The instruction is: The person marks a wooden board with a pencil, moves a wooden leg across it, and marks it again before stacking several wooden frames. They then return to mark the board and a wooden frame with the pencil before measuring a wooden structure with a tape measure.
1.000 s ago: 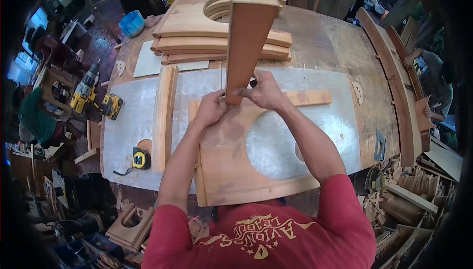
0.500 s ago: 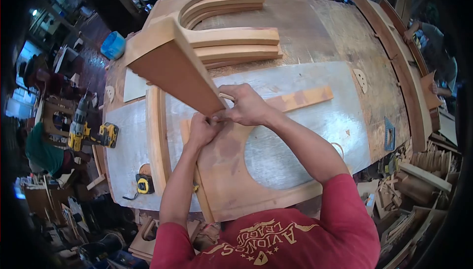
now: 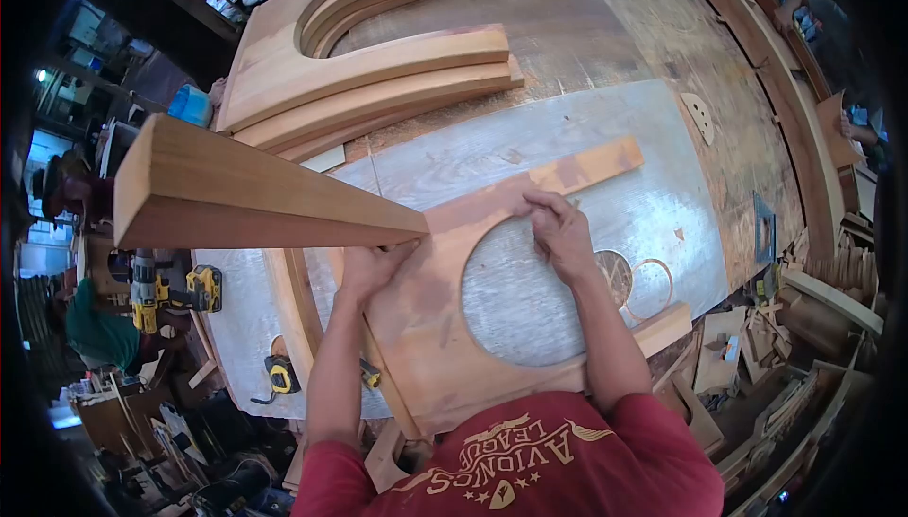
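My left hand (image 3: 369,276) is closed around the lower end of a tapered wooden post (image 3: 255,195), which leans up to the left over the table. That end meets a flat U-shaped wooden panel (image 3: 416,309) with a rounded cutout; the fingers behind the post are partly hidden. Over the cutout's upper edge is my right hand (image 3: 558,233), apart from the post, its fingers curled in. Whatever it may hold does not show. Left of the panel lie a long wooden piece (image 3: 295,295) and a yellow tape measure (image 3: 281,375).
More curved wooden pieces (image 3: 378,72) are stacked at the back of the worktable (image 3: 605,44). A yellow cordless drill (image 3: 147,295) is at the left edge. At right lie a blue square (image 3: 763,227) and a perforated wooden template (image 3: 698,118). Another person's hand (image 3: 856,129) shows far right.
My right hand has left the post's lower end and moved right to the panel's cutout. The post leans further left, with my left hand still at its base. The view has shifted.
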Demonstrator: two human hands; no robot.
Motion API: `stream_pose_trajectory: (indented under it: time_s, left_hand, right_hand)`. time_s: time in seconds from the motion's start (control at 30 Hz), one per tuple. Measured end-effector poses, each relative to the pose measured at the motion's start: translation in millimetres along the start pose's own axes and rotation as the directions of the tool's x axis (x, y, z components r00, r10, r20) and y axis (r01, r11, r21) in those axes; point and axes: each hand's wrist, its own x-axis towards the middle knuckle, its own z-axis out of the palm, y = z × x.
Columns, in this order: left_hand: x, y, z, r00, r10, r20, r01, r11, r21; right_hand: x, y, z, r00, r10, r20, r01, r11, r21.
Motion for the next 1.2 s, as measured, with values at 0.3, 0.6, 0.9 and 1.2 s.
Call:
stream_pose_trajectory:
  time_s: [0.3,0.6,0.9,1.2]
  left_hand:
    - [3.6,-10.2,6.2,0.997,0.073,-0.038,-0.071,0.996,0.055]
    - [0.5,-5.0,3.0,1.000,0.018,0.015,-0.018,1.000,0.002]
    - [1.4,-8.9,2.9,0.998,0.061,-0.002,-0.060,0.996,0.061]
    - [2.9,-9.8,1.6,0.998,0.059,0.001,-0.059,0.997,0.053]
  right_hand:
    - [-10.0,22.6,-19.4,0.999,0.037,-0.015,-0.033,0.971,0.238]
    - [-7.7,25.7,-26.6,0.999,0.036,0.040,-0.051,0.877,0.477]
    - [3.5,42.9,-40.1,0.978,0.157,0.137,-0.207,0.668,0.715]
    - [13.8,51.3,-50.5,0.961,-0.006,0.278,-0.222,0.586,0.779]
